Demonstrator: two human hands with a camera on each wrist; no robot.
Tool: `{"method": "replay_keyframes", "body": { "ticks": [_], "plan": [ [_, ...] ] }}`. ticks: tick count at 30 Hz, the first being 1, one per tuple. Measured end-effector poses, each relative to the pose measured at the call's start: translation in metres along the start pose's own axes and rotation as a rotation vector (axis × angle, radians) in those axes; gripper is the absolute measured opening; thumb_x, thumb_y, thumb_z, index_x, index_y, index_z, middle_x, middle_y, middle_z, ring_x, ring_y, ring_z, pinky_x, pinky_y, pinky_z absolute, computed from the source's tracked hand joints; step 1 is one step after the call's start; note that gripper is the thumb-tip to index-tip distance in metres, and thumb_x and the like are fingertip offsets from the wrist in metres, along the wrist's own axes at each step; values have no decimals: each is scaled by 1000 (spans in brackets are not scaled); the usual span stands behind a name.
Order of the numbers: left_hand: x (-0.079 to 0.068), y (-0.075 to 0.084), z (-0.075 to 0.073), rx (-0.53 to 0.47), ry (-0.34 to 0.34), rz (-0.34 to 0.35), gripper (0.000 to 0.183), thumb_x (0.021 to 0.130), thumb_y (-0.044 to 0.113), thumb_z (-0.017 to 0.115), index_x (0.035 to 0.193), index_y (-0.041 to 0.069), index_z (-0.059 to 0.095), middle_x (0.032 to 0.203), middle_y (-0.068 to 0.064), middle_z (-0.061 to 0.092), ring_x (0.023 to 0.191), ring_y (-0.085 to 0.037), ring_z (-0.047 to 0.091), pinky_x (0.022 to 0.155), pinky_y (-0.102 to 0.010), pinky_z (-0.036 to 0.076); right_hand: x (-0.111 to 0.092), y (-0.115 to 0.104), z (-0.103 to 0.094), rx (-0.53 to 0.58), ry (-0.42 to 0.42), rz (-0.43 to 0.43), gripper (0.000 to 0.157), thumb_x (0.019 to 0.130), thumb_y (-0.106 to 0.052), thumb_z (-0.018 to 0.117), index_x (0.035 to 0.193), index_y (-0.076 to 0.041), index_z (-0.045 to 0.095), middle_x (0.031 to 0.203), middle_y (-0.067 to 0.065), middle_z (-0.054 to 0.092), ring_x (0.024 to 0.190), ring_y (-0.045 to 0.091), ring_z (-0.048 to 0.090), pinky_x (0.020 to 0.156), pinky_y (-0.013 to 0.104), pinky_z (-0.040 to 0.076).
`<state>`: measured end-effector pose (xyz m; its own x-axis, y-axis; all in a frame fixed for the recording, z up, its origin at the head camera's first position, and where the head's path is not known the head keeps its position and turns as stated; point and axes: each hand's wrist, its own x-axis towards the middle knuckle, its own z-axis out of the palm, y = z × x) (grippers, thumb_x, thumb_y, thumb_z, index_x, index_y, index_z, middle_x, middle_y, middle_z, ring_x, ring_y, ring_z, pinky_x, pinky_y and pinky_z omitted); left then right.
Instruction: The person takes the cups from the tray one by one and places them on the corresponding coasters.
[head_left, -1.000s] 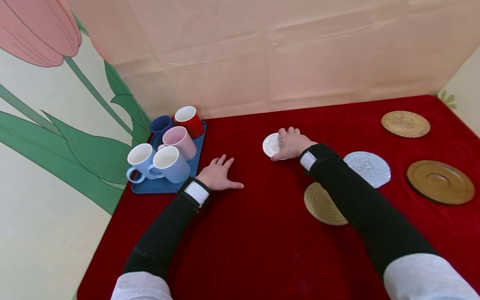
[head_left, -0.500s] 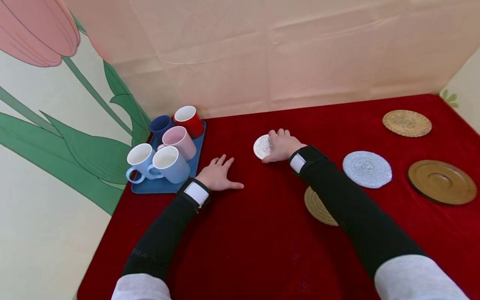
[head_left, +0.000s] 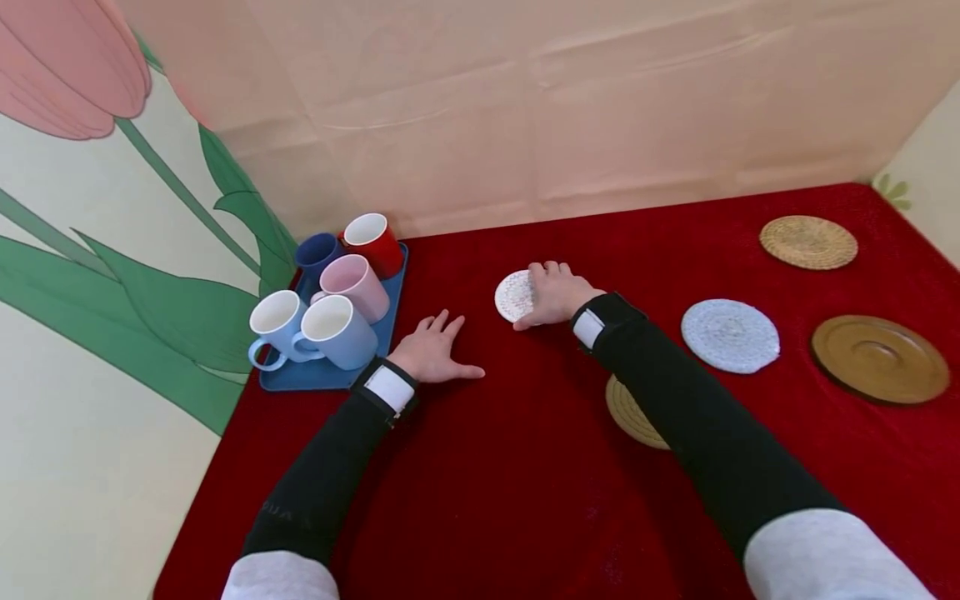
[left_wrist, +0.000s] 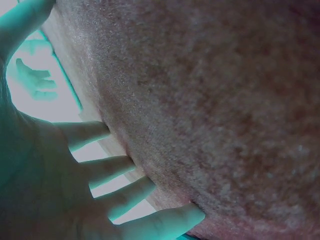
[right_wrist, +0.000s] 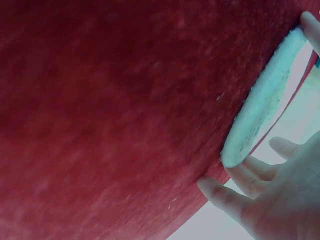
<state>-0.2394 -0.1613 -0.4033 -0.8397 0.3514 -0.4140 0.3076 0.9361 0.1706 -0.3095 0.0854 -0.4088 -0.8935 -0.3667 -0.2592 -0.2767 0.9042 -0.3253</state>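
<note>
My right hand (head_left: pixel 557 293) is over the right part of a small white round coaster (head_left: pixel 513 295) with a speckled pattern. In the right wrist view the thumb sits at one end of the coaster (right_wrist: pixel 260 107) and the fingers (right_wrist: pixel 246 175) at the other, holding it between them close on the red cloth. My left hand (head_left: pixel 429 350) rests on the cloth with fingers spread and holds nothing. Beside it stands a blue tray (head_left: pixel 385 321) with several mugs: a pale blue one (head_left: pixel 345 337) nearest, plus a pink mug (head_left: pixel 358 287) and a red mug (head_left: pixel 381 250).
To the right lie a pale blue-grey round mat (head_left: pixel 731 335), a brown round plate-like disc (head_left: pixel 879 358) and a woven straw mat (head_left: pixel 808 242). A tan coiled mat (head_left: pixel 632 412) is partly hidden under the right forearm. A draped wall (head_left: pixel 525 117) borders the red table's (head_left: pixel 480 500) far edge.
My right hand has slid left across the cloth, carrying the white coaster with it. More of the blue-grey mat shows now. The left hand stays in place.
</note>
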Motion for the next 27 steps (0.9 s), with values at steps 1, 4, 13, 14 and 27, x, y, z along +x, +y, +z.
{"method": "replay_keyframes", "body": {
  "ticks": [1,4,13,14,27],
  "plan": [
    [0,0,-1,-1,-2,-2,96,91,62,60,163,11,22,168,-18,15,151,-42,20,114,-58,34,-2,2,-2,6,-14,7,111,80,-55,79,155,2,19,155,31,27,139,45,30,110,58,37],
    [-1,2,-4,7,-14,-16,97,90,62,62,163,10,23,168,-18,16,151,-42,21,115,-57,32,-13,13,-10,25,-64,27,119,81,-55,78,159,3,10,163,32,12,148,49,16,115,62,28],
    [15,24,-34,49,67,-43,87,92,63,62,155,7,40,151,-16,51,130,-31,55,105,-48,47,-48,80,-28,40,-124,87,122,77,-56,81,156,10,15,160,41,5,145,58,8,113,72,19],
    [20,27,-36,48,90,-40,87,91,63,62,155,8,40,151,-15,50,130,-30,55,104,-47,48,-50,87,-28,40,-132,96,122,77,-56,81,156,10,15,160,41,5,145,58,8,114,71,18],
    [78,81,-50,-57,135,39,100,87,63,65,162,15,20,167,-12,23,148,-31,29,113,-50,37,-58,103,-30,80,-137,99,119,77,-50,83,155,12,17,159,42,4,144,59,3,114,73,13]
  ]
}}
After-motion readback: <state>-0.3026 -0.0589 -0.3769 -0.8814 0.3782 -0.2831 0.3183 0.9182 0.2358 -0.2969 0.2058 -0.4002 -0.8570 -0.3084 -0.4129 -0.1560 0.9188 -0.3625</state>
